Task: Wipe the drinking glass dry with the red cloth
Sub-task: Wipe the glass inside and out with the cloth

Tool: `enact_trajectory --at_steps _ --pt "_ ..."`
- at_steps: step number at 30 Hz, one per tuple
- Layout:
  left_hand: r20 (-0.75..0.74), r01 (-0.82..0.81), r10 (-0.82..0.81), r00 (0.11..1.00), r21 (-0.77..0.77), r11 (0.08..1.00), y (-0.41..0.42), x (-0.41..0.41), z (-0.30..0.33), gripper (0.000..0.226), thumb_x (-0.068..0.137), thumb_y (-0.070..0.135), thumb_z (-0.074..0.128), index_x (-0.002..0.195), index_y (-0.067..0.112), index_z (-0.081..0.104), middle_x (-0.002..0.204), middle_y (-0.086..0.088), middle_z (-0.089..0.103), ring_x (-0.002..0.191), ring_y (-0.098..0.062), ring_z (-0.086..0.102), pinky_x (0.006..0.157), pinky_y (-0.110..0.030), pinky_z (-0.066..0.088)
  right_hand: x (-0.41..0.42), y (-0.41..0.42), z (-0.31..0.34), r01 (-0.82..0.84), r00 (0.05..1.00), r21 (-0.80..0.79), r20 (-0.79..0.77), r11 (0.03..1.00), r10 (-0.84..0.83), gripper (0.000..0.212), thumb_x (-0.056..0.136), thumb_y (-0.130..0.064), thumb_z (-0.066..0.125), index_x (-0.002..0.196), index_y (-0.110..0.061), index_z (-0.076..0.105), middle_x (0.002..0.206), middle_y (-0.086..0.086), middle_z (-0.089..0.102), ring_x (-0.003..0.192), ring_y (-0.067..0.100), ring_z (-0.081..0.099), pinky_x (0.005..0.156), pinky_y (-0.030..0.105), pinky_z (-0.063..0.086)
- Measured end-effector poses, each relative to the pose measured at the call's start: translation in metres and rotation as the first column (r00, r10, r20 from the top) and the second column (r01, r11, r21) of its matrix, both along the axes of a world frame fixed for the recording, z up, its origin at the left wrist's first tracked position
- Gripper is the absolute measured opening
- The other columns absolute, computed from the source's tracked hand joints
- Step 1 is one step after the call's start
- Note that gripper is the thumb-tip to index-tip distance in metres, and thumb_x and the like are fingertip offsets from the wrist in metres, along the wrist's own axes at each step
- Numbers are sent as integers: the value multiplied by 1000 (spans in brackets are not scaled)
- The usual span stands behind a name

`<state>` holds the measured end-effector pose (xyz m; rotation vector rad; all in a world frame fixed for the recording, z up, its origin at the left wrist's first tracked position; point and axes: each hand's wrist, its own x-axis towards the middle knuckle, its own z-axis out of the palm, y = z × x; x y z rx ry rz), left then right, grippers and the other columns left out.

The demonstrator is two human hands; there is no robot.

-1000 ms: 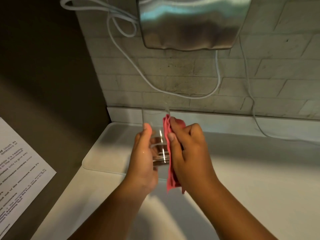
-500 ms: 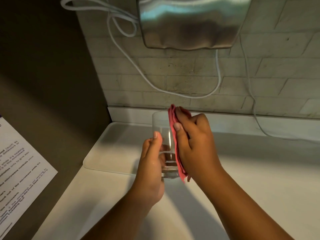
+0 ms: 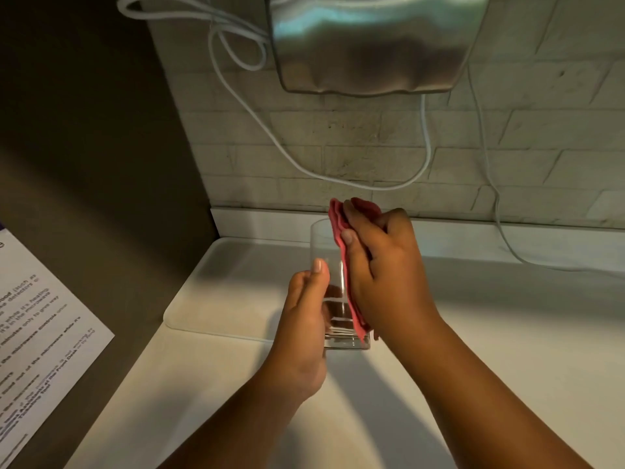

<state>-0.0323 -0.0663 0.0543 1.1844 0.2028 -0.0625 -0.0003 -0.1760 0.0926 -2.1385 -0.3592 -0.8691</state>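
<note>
The person holds a clear drinking glass (image 3: 333,265) upright in the air above the white counter (image 3: 490,333), in front of the counter's back edge. The left hand (image 3: 306,319) grips the lower part of the glass from the left, thumb lying up along its wall and fingers curled behind it. The right hand (image 3: 382,275) presses a folded red cloth (image 3: 341,228) flat against the right side of the glass; its fingers curl over the cloth and pinch it, and the cloth runs from above the rim down nearly to the base. A pale shallow tray (image 3: 216,299) lies on the counter's back left corner, below and behind the glass. A steel wall unit (image 3: 372,42) hangs on the tiled wall, with white cables (image 3: 338,174) looping beneath it. A printed sheet (image 3: 37,326) is fixed on the dark panel at left.
</note>
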Motion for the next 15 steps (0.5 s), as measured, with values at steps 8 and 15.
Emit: enact_trajectory --at_steps 8,15 --pt "-73 8 -22 997 -190 982 11 -1 -4 67 82 61 62 119 5 70 102 -20 74 90 -32 73 85 -50 56 4 -14 6 -144 938 627 -161 765 308 31 104 -20 49 131 -20 64 121 7 68 105 2 66 95 18 49" --pt "-125 21 -77 989 -399 917 31 6 1 62 87 63 62 113 7 73 94 -16 75 77 -26 71 71 -38 54 -10 -46 14 -256 880 842 0 474 474 33 107 -14 42 132 -9 61 125 2 71 121 15 64 106 29 45"
